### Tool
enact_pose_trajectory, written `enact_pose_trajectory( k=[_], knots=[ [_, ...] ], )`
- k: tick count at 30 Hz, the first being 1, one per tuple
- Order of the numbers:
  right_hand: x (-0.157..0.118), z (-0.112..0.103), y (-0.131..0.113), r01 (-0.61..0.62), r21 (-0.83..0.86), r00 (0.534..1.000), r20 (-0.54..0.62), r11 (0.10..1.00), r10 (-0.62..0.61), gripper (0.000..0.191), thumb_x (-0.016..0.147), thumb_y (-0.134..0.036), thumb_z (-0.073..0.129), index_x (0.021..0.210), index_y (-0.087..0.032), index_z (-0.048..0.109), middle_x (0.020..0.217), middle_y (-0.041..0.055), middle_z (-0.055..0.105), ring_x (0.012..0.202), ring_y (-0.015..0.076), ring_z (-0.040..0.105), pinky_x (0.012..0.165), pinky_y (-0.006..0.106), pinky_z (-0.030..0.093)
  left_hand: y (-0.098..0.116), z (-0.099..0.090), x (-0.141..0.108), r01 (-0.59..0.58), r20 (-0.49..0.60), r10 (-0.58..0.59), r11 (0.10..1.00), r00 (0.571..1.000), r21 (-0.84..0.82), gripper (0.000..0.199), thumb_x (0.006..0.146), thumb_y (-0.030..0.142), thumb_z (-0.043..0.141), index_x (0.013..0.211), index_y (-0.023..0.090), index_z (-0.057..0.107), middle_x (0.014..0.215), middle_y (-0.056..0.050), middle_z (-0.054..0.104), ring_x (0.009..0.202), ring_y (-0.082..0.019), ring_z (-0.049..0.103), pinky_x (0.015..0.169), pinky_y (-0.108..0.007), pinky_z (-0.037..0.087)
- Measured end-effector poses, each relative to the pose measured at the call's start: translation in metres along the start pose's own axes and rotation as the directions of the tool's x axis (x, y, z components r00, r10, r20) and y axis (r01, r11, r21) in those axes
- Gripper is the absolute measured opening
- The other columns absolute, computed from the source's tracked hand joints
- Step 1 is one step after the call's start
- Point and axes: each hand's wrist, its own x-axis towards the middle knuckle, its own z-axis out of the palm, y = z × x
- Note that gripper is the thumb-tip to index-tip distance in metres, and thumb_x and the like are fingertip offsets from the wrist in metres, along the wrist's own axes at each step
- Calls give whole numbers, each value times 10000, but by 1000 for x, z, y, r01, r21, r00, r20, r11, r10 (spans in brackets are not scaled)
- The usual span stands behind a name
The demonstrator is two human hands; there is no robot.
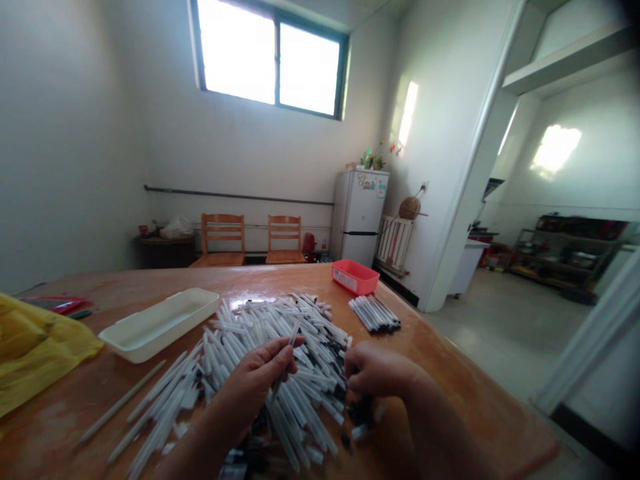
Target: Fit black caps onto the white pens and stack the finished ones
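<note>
A large pile of whitish pen barrels (245, 333) spreads over the middle of the wooden table. Above it my left hand (265, 367) pinches one translucent pen barrel (295, 331), held tilted. My right hand (375, 370) is closed at the pile's right edge, over small black caps (363, 410); whatever its fingers hold is hidden. Beyond my right hand lies a neat row of pens with black ends (375, 313). Several loose barrels (160, 413) lie to the left, near my left forearm.
A cream tray (160, 327) sits left of the pile, with a yellow bag (40, 353) farther left. A red basket (355, 277) stands at the table's far right. Two chairs (223, 237) and a fridge (357, 213) are behind the table (440, 400).
</note>
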Motion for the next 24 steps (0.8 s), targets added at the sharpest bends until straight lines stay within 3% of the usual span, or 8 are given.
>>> enact_pose_trajectory(
  k=[4, 7, 13, 19, 24],
  knots=[
    [1, -2, 2, 21, 130, 1000, -23, 991, -18, 144, 646, -176, 614, 744, -172, 720, 663, -16, 657, 576, 114, 542, 481, 202, 307, 1, 1, 0, 15, -11, -15, 1000, 1000, 19, 488, 880, 487, 631, 1273, 200, 660, 791, -12, 627, 725, -137, 519, 672, -237, 379],
    [4, 1, 4, 28, 329, 1000, -16, 944, -24, 144, 665, -149, 576, 761, -162, 683, 632, -20, 641, 550, 113, 557, 470, 188, 337, 1, 2, 1, 20, -10, -20, 999, 1000, 28, 501, 885, 485, 625, 1290, 191, 646, 800, -15, 623, 727, -139, 517, 675, -241, 379],
    [4, 1, -2, 201, 710, 980, -150, 675, -134, 119, 704, -130, 595, 817, -168, 608, 656, -39, 600, 570, 107, 538, 522, 195, 391, 1, 4, 0, 40, 25, -42, 998, 999, 56, 480, 890, 477, 624, 1263, 178, 658, 779, -5, 617, 701, -123, 485, 645, -233, 346],
    [-1, -9, -18, 369, 803, 924, -371, 468, -92, 102, 767, -188, 674, 861, -157, 650, 744, -26, 566, 649, 95, 459, 586, 205, 351, 2, 6, -1, 21, 124, -36, 992, 992, 122, 496, 849, 508, 654, 1193, 153, 702, 721, 3, 596, 672, -126, 450, 645, -248, 338],
    [-2, -10, -24, 393, 873, 915, -403, 289, -27, 159, 770, -226, 734, 879, -160, 639, 720, -33, 546, 614, 82, 428, 561, 206, 326, 0, 5, -2, 15, 229, -61, 980, 972, 197, 494, 851, 515, 652, 1192, 162, 710, 718, 13, 565, 704, -136, 458, 682, -261, 354]
  ],
)
